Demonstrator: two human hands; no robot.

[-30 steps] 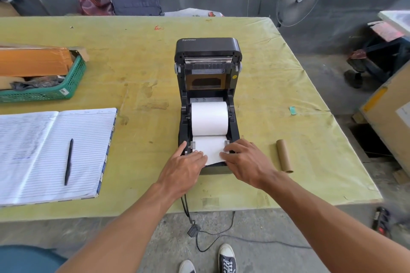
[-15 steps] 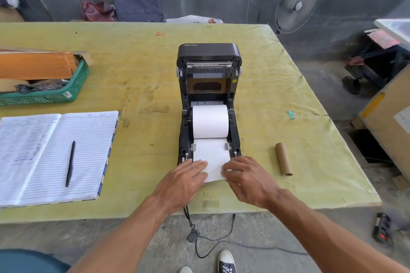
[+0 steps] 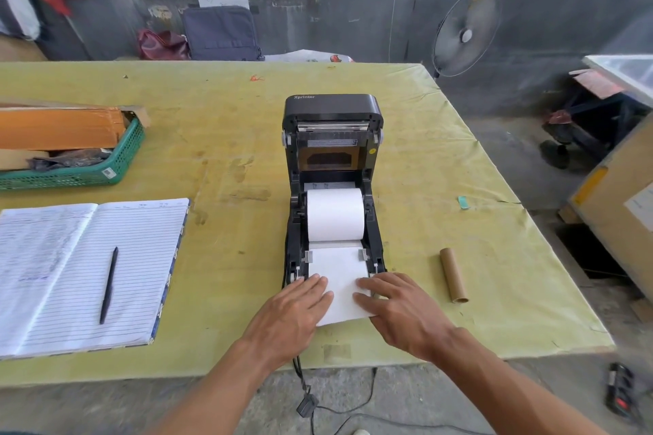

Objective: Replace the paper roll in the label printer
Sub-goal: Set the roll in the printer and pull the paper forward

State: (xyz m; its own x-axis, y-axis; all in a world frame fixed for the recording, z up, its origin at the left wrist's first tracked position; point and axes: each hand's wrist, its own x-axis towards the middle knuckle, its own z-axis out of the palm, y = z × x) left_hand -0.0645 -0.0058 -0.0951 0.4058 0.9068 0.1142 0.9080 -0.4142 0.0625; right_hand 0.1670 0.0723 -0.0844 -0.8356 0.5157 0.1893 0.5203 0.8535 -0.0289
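The black label printer (image 3: 332, 113) stands mid-table with its lid raised upright. A full white paper roll (image 3: 335, 214) lies in its bay. The paper's loose end (image 3: 341, 288) runs forward under two small guides and out past the printer's front. My left hand (image 3: 289, 320) grips the sheet's left edge and my right hand (image 3: 399, 311) grips its right edge, fingers lying on top. An empty brown cardboard core (image 3: 453, 275) lies on the table to the right of the printer.
An open lined notebook (image 3: 70, 275) with a black pen (image 3: 109, 284) lies at the left. A green basket (image 3: 116, 166) with cardboard sits at the far left. The printer cable (image 3: 307, 399) hangs off the yellow table's (image 3: 219, 138) front edge.
Both hands have slid toward me with the paper's end, drawing more of the sheet out past the printer's front. The roll and the core have stayed put.
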